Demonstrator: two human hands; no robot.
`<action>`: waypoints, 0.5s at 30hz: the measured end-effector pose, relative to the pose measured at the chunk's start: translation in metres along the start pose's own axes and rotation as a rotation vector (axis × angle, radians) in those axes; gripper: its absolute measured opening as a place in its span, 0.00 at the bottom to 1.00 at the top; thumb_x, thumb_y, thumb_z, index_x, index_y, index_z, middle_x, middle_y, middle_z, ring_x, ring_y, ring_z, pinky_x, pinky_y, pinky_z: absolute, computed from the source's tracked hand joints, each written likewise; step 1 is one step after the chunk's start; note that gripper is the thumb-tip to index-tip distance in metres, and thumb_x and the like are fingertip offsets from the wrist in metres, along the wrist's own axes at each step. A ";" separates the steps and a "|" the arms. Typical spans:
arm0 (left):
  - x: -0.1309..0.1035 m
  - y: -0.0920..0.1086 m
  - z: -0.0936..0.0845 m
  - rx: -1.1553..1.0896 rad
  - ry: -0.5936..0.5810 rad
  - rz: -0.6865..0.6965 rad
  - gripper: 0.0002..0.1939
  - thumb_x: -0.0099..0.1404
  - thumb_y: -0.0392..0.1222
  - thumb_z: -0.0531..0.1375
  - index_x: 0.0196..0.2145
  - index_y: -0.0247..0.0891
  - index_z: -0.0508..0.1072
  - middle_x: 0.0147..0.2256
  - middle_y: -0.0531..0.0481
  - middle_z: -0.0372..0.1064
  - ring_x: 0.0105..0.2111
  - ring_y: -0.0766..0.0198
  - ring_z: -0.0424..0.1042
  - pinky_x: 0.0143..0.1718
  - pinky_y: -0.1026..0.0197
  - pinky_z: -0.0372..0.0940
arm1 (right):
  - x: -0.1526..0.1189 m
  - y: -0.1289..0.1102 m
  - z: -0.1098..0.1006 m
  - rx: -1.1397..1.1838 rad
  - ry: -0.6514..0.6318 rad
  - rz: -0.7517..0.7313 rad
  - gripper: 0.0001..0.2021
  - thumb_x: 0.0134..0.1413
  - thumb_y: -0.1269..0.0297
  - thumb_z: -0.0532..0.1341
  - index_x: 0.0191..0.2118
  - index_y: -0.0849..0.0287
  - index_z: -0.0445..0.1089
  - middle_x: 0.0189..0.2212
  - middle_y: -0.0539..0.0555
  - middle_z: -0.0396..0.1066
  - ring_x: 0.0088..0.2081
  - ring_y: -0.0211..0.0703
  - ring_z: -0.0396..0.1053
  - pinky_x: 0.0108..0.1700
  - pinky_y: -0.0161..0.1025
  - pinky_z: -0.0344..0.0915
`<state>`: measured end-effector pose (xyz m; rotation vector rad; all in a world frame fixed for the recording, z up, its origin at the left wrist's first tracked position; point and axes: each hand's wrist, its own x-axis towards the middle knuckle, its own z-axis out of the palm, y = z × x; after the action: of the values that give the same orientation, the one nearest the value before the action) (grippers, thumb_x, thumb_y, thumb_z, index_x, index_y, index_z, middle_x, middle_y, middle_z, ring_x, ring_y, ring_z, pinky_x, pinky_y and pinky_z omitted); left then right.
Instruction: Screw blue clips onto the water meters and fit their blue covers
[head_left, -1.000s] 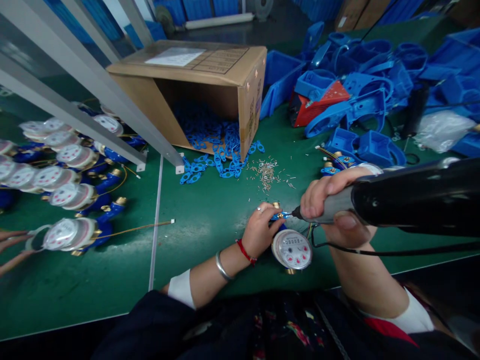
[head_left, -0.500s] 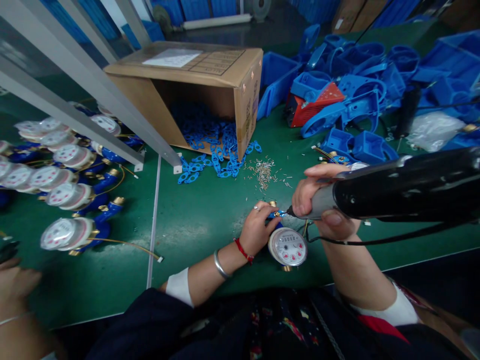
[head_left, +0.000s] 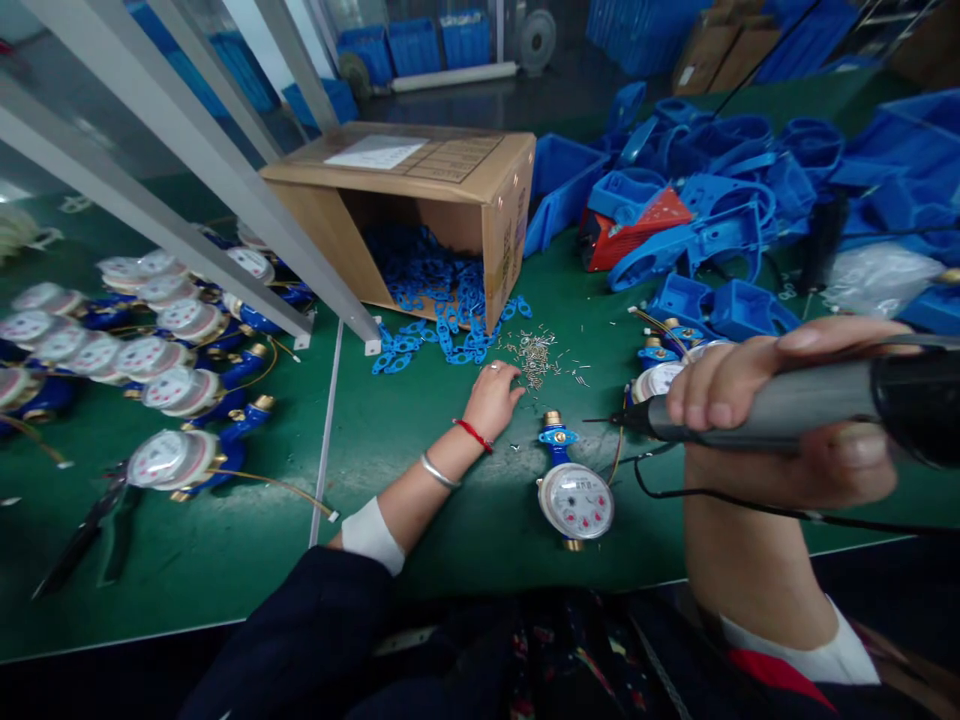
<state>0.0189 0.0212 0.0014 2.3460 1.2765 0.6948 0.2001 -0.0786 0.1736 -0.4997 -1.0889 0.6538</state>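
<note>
My right hand (head_left: 757, 400) is wrapped round a grey and black electric screwdriver (head_left: 795, 405), its thin bit pointing left. Just left of the bit stands a water meter (head_left: 576, 502), its round dial facing up. A light-blue two-eared clip (head_left: 559, 437) sits across the meter's blue neck, below the brass end, with a brassy spot at its middle. My left hand (head_left: 493, 402), with a ring and bracelets, lies at the near-left edge of a pile of small screws (head_left: 534, 358). Its thumb is apart from the bent fingers, and I see nothing held in it.
An open cardboard box (head_left: 420, 165) spills blue clips (head_left: 465, 340). Several water meters (head_left: 176, 390) crowd the left, beside pliers (head_left: 97, 530) and a metal frame (head_left: 330, 260). Blue plastic housings (head_left: 720, 215) heap up at right. More meters (head_left: 660, 378) stand behind the screwdriver.
My left hand has left the clip and moved up-left to the screws. The screwdriver has drawn back right, off the clip. At far left, another person's hand is gone and pliers lie there.
</note>
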 end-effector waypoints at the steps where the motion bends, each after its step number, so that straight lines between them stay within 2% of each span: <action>1: 0.003 -0.003 0.003 0.001 -0.016 -0.009 0.05 0.60 0.32 0.59 0.36 0.35 0.69 0.37 0.45 0.66 0.42 0.58 0.65 0.47 0.54 0.61 | -0.002 0.002 0.000 -0.001 -0.005 -0.003 0.14 0.40 0.60 0.65 0.37 0.58 0.70 0.15 0.47 0.62 0.15 0.38 0.58 0.13 0.38 0.56; 3: 0.006 -0.005 0.006 -0.010 -0.035 -0.015 0.03 0.61 0.30 0.57 0.32 0.35 0.68 0.35 0.46 0.66 0.40 0.59 0.65 0.46 0.54 0.61 | -0.006 0.007 0.000 0.003 -0.016 -0.011 0.15 0.40 0.61 0.65 0.37 0.58 0.69 0.15 0.46 0.63 0.15 0.38 0.58 0.13 0.38 0.56; 5: 0.005 -0.003 0.006 -0.031 -0.039 -0.020 0.05 0.62 0.30 0.55 0.29 0.36 0.67 0.34 0.47 0.66 0.39 0.59 0.65 0.46 0.53 0.61 | -0.008 0.011 0.001 0.007 -0.024 -0.014 0.15 0.41 0.60 0.64 0.38 0.58 0.69 0.15 0.46 0.63 0.15 0.38 0.58 0.13 0.38 0.56; 8: -0.001 0.007 -0.001 -0.072 -0.036 -0.044 0.05 0.62 0.31 0.54 0.30 0.36 0.65 0.33 0.47 0.66 0.37 0.62 0.66 0.43 0.55 0.62 | -0.011 0.013 0.003 0.007 -0.021 0.004 0.15 0.40 0.59 0.64 0.38 0.56 0.69 0.15 0.46 0.63 0.15 0.39 0.58 0.13 0.39 0.58; 9: -0.005 0.013 -0.004 -0.147 -0.040 -0.078 0.04 0.63 0.31 0.53 0.30 0.35 0.65 0.32 0.48 0.67 0.35 0.63 0.67 0.41 0.57 0.63 | -0.011 0.012 0.004 -0.002 -0.008 0.011 0.15 0.40 0.59 0.64 0.37 0.55 0.69 0.15 0.46 0.63 0.15 0.39 0.58 0.13 0.39 0.58; 10: -0.008 0.019 -0.008 -0.281 -0.061 -0.132 0.03 0.63 0.32 0.53 0.31 0.35 0.64 0.32 0.48 0.68 0.34 0.65 0.68 0.39 0.59 0.64 | -0.011 0.010 0.005 -0.017 0.015 0.016 0.15 0.39 0.58 0.64 0.37 0.55 0.69 0.14 0.46 0.62 0.15 0.39 0.58 0.13 0.39 0.57; 12: -0.017 0.032 -0.017 -0.696 -0.148 -0.296 0.01 0.63 0.33 0.53 0.33 0.35 0.63 0.30 0.49 0.69 0.29 0.69 0.68 0.34 0.63 0.64 | -0.011 0.005 0.009 -0.065 0.084 0.025 0.15 0.38 0.55 0.65 0.35 0.53 0.70 0.13 0.45 0.60 0.14 0.39 0.56 0.13 0.39 0.56; 15: -0.029 0.051 -0.028 -1.300 -0.310 -0.532 0.05 0.61 0.35 0.58 0.34 0.33 0.65 0.31 0.49 0.71 0.28 0.72 0.69 0.33 0.66 0.64 | -0.009 -0.001 0.015 -0.122 0.171 0.038 0.15 0.36 0.50 0.65 0.33 0.49 0.70 0.12 0.44 0.57 0.13 0.39 0.52 0.11 0.39 0.53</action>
<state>0.0231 -0.0270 0.0451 0.9548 0.8059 0.6340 0.1835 -0.0850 0.1748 -0.6708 -0.9631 0.5686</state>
